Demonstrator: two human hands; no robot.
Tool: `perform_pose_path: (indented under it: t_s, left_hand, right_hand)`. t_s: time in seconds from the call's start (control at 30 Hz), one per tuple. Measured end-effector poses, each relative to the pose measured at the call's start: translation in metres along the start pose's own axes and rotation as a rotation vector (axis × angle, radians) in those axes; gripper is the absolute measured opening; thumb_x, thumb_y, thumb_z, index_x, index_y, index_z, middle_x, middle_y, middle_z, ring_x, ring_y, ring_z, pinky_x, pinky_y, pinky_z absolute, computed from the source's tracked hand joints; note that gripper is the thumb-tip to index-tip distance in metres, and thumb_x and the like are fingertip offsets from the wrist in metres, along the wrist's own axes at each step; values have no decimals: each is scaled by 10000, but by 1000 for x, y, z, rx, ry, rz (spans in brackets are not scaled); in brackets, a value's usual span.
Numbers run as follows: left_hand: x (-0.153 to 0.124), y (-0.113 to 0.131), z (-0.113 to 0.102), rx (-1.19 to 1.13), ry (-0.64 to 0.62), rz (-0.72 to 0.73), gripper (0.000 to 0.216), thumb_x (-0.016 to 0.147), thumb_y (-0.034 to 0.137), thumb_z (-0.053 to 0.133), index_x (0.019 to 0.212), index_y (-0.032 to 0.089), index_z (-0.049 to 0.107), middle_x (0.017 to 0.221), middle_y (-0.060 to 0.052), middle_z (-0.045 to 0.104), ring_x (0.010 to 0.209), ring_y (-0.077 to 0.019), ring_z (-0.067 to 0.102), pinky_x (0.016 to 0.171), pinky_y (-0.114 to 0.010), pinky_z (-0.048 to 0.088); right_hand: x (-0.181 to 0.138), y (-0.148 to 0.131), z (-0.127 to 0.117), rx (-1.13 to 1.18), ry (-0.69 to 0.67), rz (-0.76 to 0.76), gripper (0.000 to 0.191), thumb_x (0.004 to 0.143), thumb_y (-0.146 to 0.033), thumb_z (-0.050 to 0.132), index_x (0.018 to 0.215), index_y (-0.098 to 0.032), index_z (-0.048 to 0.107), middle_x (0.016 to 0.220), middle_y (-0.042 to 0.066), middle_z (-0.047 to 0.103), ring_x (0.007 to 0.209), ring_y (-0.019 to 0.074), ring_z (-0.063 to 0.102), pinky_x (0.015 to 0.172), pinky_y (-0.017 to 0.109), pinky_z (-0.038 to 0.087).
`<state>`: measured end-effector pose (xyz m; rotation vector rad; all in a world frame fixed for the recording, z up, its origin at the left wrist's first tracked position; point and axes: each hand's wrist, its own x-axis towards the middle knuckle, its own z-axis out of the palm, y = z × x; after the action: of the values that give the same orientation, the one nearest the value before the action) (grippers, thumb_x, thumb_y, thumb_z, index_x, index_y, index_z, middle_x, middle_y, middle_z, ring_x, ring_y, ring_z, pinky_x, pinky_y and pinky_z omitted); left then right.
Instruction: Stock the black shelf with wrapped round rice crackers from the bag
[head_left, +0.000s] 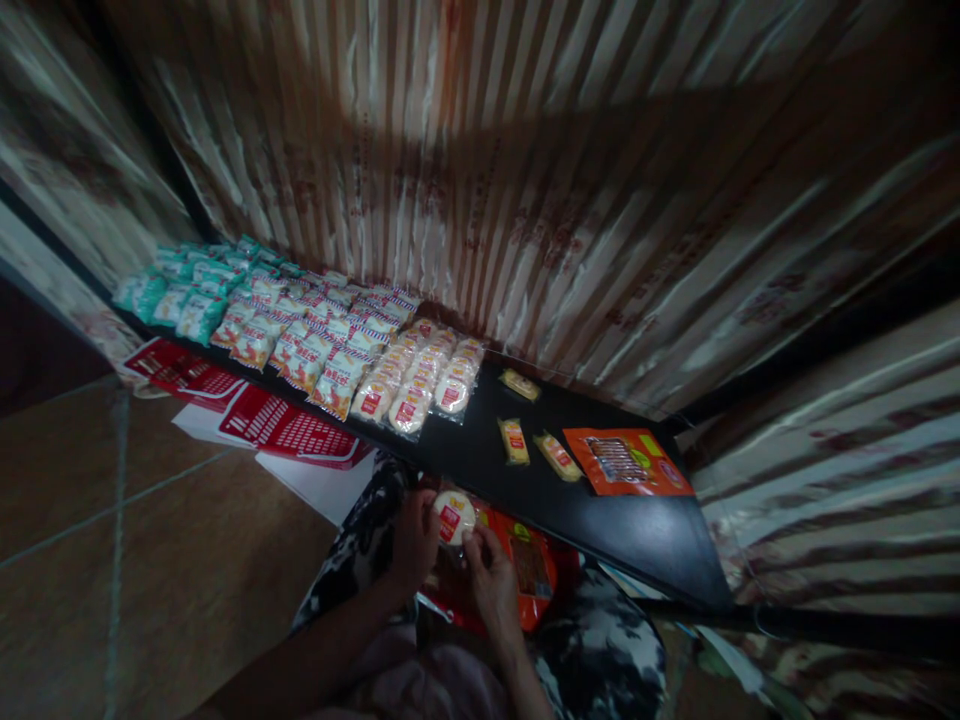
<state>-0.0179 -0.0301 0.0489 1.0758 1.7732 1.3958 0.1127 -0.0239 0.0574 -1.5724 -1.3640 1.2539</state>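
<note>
My left hand (415,545) and my right hand (491,580) both grip a small round biscuit packet (454,517) with a red label, held over my lap just below the front edge of a black shelf (637,530). Under my hands lies an orange snack bag (536,575) on my lap. On the shelf, rows of similar round packets (420,385) lie side by side, with red-and-white packets (322,345) and green packets (187,290) further left. Three small yellow packets (514,440) and a flat orange bag (628,460) lie on the shelf's right part.
A striped curtain (525,180) hangs behind and to the right of the shelf. Red printed sheets (277,425) and white paper (322,485) lie on the brown tiled floor (150,560) to the left. A patterned cloth (607,650) covers my lap.
</note>
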Motion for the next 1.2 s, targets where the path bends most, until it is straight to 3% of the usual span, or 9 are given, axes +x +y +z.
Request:
perform_pose_path:
  t_s: [0.33,0.77,1.2]
  left_hand:
    - [22,20,-8,115,113,198,165,806,175,430,927,183,542,891,-49,581,820,-162,570,751,-310,477]
    - [48,29,-11,170,156,321,242,797,112,424,997,180,542,948,-65,557,879,-168,557,784,-323,487]
    - [64,36,-11,186,178,406,333,762,54,399,1043,175,530,997,-85,589,944,-182,558,846,-338,475]
  right_hand:
    - [15,-32,9,116,-35,-79,428,718,-468,580,1035,-182,610,825,56,694,699,193,636,617,283,501]
    - [46,-61,12,-26,-15,-198,396,745,-431,535,1034,-167,595,816,43,683,688,175,626,642,277,494]
    - [78,-65,24,-124,48,-270,410,737,-398,511,1054,-153,600,811,51,683,683,177,616,642,281,482]
